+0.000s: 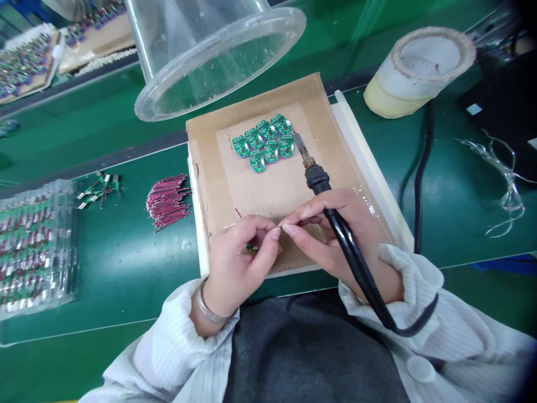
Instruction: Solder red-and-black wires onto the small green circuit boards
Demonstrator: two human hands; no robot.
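At the near edge of the cardboard (260, 196), the left hand (246, 249) and the right hand (335, 232) meet, each grip closed to a thumb-and-finger pinch on something thin, apparently a wire end, mostly hidden by the fingertips. A small green part shows within the left palm, and a thin red wire (238, 212) juts up at 11 o'clock above the left fingers. The right grip also carries a soldering iron (339, 224), its smooth black handle lying across the hand, its metal tip pointing to 11 o'clock beside the boards.

From the joined fingertips, seven green circuit boards (271, 150), with rounded outlines and white connectors, lie clustered at 12 o'clock on the matte brown cardboard. At 9 o'clock, on the glossy green surface (126, 252), a bundle of dark red wires (168, 202) with pale ends is fanned out; beyond it lie loose silver-and-green parts (100, 190), then stacked clear plastic trays (70, 240) filled with rows of similar parts and red wires.

A cloudy, flared plastic hood (188, 33) hangs at 11 o'clock. Between 1 and 2 o'clock, a thick-walled, whitish cup (390, 84) contains dark specks. Pale, thin wires (509, 196) tangle at 3 o'clock.
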